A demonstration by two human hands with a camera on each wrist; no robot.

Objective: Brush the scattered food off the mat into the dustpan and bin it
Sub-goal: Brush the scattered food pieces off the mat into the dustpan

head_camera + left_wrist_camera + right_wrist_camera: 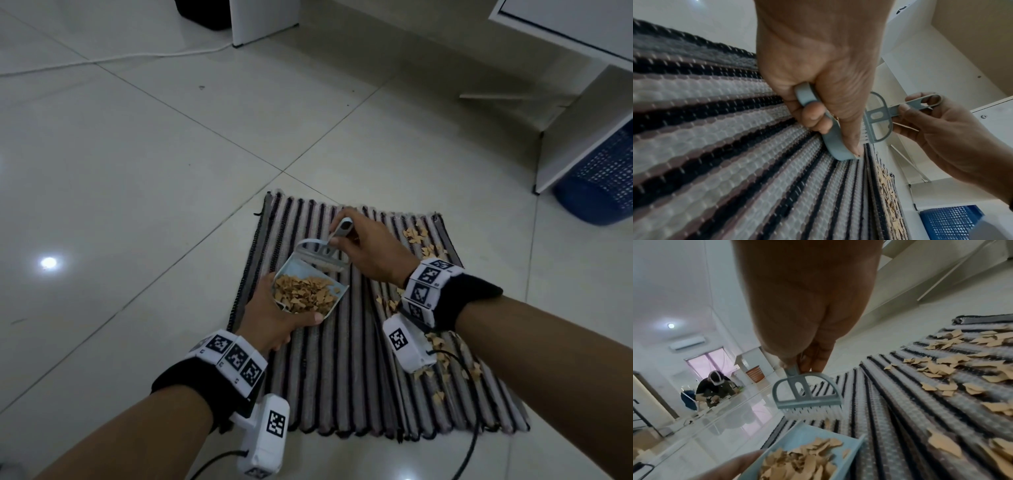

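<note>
A striped grey-and-black mat (342, 370) lies on the tiled floor. My left hand (274, 318) grips a small light-blue dustpan (308, 287), heaped with tan food flakes (301, 293), near the mat's left side. My right hand (370, 250) pinches the handle of a small blue-grey brush (329, 253), bristles just beyond the dustpan's mouth. In the right wrist view the brush (807, 395) hangs over the mat in front of the dustpan (797, 443). More flakes (416, 234) lie scattered along the mat's right side (962, 366). The left wrist view shows fingers around the dustpan (830, 139).
A blue perforated bin (603, 185) stands at the right under a white cabinet (582, 113). A white cable (120, 58) runs across the floor at the back. Another person (713, 386) crouches far off in the right wrist view.
</note>
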